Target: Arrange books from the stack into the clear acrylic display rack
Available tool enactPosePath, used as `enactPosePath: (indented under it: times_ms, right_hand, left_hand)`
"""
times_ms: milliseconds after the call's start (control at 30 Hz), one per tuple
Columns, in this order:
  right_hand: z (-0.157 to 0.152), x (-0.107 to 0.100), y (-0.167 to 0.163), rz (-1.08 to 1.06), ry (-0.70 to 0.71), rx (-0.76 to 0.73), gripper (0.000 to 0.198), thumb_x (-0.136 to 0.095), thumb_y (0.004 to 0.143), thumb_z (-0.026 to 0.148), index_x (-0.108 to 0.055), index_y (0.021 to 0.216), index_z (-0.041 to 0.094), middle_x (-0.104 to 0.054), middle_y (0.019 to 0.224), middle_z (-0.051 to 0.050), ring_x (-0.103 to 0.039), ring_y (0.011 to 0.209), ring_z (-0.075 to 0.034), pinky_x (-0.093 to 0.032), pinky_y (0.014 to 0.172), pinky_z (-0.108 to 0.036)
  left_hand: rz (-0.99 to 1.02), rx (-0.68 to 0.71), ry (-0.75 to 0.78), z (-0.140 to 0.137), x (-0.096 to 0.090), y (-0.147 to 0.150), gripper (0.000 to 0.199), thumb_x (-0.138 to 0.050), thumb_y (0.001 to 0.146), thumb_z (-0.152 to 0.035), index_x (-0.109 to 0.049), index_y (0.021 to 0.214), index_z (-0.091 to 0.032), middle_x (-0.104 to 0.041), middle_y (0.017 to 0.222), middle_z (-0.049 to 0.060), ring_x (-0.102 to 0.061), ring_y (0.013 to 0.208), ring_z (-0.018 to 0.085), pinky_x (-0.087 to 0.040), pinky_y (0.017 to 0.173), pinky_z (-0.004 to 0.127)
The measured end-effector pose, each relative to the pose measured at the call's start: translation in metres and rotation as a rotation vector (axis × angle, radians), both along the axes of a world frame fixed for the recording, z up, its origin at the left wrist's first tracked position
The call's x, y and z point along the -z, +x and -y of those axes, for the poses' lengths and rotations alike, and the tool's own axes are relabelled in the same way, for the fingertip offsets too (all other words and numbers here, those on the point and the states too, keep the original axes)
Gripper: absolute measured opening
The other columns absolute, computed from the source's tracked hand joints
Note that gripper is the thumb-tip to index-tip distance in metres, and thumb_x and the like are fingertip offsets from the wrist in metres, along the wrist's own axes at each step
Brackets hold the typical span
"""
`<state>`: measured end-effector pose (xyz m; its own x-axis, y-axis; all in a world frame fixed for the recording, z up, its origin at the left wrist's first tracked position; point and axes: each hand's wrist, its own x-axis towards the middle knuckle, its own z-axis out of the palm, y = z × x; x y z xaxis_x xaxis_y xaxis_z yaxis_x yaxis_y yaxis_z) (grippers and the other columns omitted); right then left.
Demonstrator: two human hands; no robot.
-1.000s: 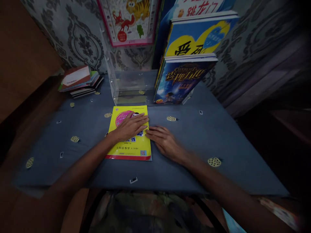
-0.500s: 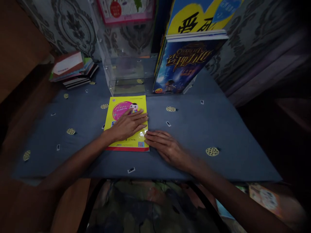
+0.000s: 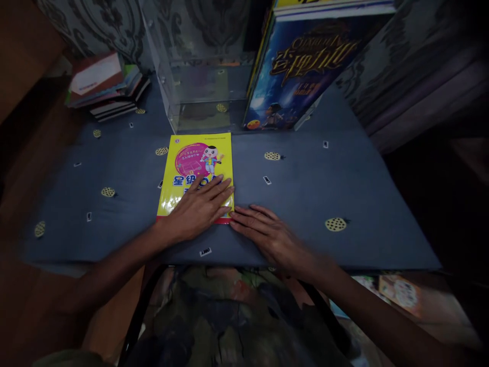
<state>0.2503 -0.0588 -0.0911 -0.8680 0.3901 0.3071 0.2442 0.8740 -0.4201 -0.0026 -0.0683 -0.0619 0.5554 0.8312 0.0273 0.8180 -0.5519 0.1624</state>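
A yellow book (image 3: 168,196) with a pink circle and a cartoon child on its cover lies closed on the table. Across the lower part of that cover, my left hand (image 3: 200,206) rests flat with its fingers stretched out, hiding some of the printed title. My right hand (image 3: 263,232) is at the book's lower right corner. Its fingers are extended and their tips touch the edge there; nothing shows in its grasp.
Behind the book stands a clear acrylic rack (image 3: 164,81), with a blue book (image 3: 305,66) upright at its right side. A stack of books (image 3: 107,84) sits at the back left. The table (image 3: 298,204) has a blue-grey cloth with pineapple prints. More books (image 3: 401,295) lie below, right.
My left hand has slid down the cover toward me, uncovering the cartoon child and part of the title. My right hand stays by the lower right corner. The camera view has tilted downward.
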Motion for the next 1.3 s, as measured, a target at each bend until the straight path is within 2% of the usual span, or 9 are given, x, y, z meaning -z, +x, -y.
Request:
enactPosePath:
  times_ms: [167,333,467,633,733,900,1033,1300]
  right_hand:
    - [0.004,-0.006,0.001,-0.013,0.037,0.012,0.045,-0.039,0.101,0.014,-0.054,0.143,0.018,-0.067,0.133,-0.013,-0.059,0.126,-0.024,-0.045,0.111,-0.05]
    - [0.005,-0.009,0.004,0.01,0.002,-0.012,0.048,-0.041,0.1,0.018,-0.048,0.148,0.019,-0.066,0.134,-0.014,-0.058,0.126,-0.026,-0.044,0.111,-0.053]
    - [0.005,-0.009,0.005,0.027,0.017,-0.013,0.055,-0.042,0.099,0.016,-0.041,0.153,0.019,-0.066,0.133,-0.014,-0.058,0.126,-0.026,-0.045,0.111,-0.053]
    - [0.004,-0.006,0.005,-0.003,0.046,-0.03,0.057,-0.04,0.1,0.015,-0.032,0.157,0.017,-0.061,0.143,-0.016,-0.052,0.136,-0.026,-0.045,0.111,-0.053]
    - [0.003,-0.004,0.005,-0.016,0.06,-0.06,0.057,-0.037,0.101,0.013,-0.03,0.158,0.018,-0.061,0.143,-0.015,-0.053,0.136,-0.025,-0.045,0.112,-0.054]
    - [0.004,-0.004,0.001,0.0,0.092,-0.024,0.057,-0.038,0.101,0.009,-0.033,0.157,0.018,-0.065,0.138,-0.013,-0.058,0.13,-0.023,-0.046,0.111,-0.05]
    - [0.005,-0.003,-0.001,0.06,0.108,-0.015,0.056,-0.039,0.1,0.01,-0.037,0.155,0.019,-0.066,0.136,-0.012,-0.057,0.13,-0.024,-0.045,0.112,-0.051]
    - [0.004,-0.002,-0.001,0.052,0.128,-0.017,0.057,-0.04,0.099,0.01,-0.037,0.155,0.019,-0.066,0.134,-0.013,-0.057,0.128,-0.025,-0.046,0.109,-0.051]
  left_hand:
    - [0.003,-0.008,0.046,0.034,0.002,0.016,0.049,-0.026,0.109,-0.04,-0.049,0.147,-0.018,-0.05,0.154,0.01,-0.038,0.149,0.024,-0.021,0.126,0.051]
    - [-0.03,-0.096,0.078,0.072,0.011,0.033,0.058,-0.037,0.105,-0.044,-0.039,0.153,-0.011,-0.042,0.158,0.015,-0.032,0.151,0.028,-0.016,0.127,0.055]
    - [-0.061,-0.131,0.102,0.087,0.013,0.036,0.061,-0.034,0.106,-0.045,-0.036,0.154,-0.008,-0.039,0.16,0.015,-0.028,0.153,0.026,-0.015,0.128,0.052]
    - [-0.062,-0.141,0.163,0.096,0.014,0.035,0.061,-0.033,0.106,-0.046,-0.039,0.152,-0.006,-0.041,0.158,0.017,-0.027,0.153,0.026,-0.016,0.127,0.051]
    - [-0.05,-0.148,0.197,0.097,0.013,0.034,0.059,-0.034,0.106,-0.046,-0.042,0.149,-0.006,-0.044,0.157,0.016,-0.03,0.152,0.025,-0.017,0.127,0.05]
    - [-0.049,-0.172,0.201,0.101,0.014,0.033,0.058,-0.033,0.107,-0.045,-0.04,0.15,-0.006,-0.043,0.157,0.017,-0.03,0.152,0.025,-0.021,0.125,0.048]
    - [-0.016,-0.204,0.205,0.104,0.015,0.034,0.057,-0.034,0.107,-0.044,-0.043,0.149,-0.006,-0.043,0.157,0.016,-0.033,0.151,0.024,-0.019,0.126,0.048]
    - [0.019,-0.218,0.212,0.106,0.013,0.03,0.055,-0.037,0.106,-0.044,-0.046,0.145,-0.006,-0.049,0.153,0.017,-0.039,0.148,0.025,-0.023,0.125,0.048]
